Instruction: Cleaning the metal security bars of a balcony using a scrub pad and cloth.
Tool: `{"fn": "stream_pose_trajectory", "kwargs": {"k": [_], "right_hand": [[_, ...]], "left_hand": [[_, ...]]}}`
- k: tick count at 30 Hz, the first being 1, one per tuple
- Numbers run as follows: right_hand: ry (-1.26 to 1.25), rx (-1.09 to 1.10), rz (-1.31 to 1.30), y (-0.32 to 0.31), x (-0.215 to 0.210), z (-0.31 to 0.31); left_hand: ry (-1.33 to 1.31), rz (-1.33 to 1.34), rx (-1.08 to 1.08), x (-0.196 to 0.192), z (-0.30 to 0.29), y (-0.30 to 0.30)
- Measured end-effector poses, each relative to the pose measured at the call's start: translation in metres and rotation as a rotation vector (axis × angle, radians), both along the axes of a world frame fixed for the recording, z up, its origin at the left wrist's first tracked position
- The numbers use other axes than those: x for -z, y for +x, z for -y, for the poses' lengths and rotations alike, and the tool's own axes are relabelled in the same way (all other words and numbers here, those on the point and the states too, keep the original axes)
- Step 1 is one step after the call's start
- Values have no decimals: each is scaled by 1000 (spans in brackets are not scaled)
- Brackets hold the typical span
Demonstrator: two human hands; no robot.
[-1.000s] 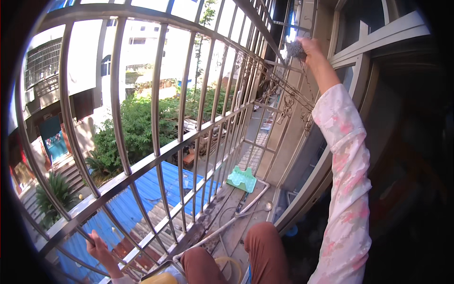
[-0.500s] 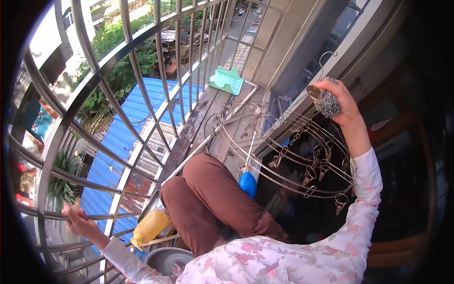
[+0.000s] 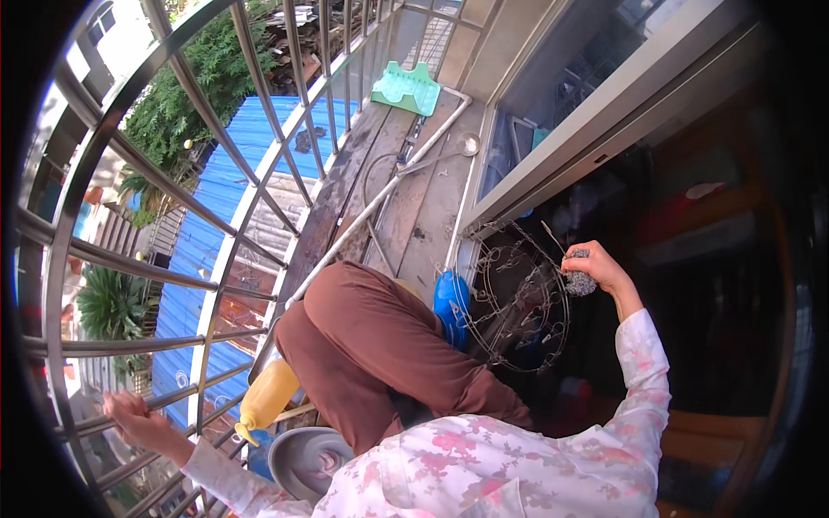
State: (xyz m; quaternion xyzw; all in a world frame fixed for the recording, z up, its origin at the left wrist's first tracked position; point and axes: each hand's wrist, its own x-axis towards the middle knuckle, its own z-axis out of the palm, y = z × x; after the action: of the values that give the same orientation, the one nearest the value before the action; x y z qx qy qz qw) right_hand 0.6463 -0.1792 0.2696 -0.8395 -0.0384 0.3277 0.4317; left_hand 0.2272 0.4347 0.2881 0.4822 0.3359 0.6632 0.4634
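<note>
My right hand [image 3: 598, 266] is closed around a grey steel wool scrubber [image 3: 580, 283] and the thin upper metal part of a clip hanger. The round wire clip hanger [image 3: 518, 298] hangs tilted beside my right knee, with several small metal clips dangling inside its rings. Where exactly my fingers meet the hanger is partly hidden by the scrubber. Out at the far left, my left hand [image 3: 138, 423] has its fingers curled around a metal bar [image 3: 177, 399] of the window cage.
A yellow bottle [image 3: 269, 395] and a grey basin [image 3: 294, 457] sit beside my left leg. Near my knees is a blue container [image 3: 451, 300]. Farther off, a green plastic rack [image 3: 408, 89] and a ladle [image 3: 453, 154] lie on wooden planks [image 3: 354, 164]. A sliding window frame [image 3: 596, 112] stands right.
My right hand has come down and inward with the scrubber and hanger. The hanger has dropped lower and turned. My left hand stays at the bars while the whole view has shifted.
</note>
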Motion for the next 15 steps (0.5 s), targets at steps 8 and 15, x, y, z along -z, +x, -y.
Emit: {"fn": "stream_pose_trajectory", "kwargs": {"k": [8,15], "right_hand": [[-659,-339,157,-5,26,54],[-667,-19,221,9,81,123]], "left_hand": [[21,-35,-21,0,4,3],[53,-92,-142,5,-8,-8]]}}
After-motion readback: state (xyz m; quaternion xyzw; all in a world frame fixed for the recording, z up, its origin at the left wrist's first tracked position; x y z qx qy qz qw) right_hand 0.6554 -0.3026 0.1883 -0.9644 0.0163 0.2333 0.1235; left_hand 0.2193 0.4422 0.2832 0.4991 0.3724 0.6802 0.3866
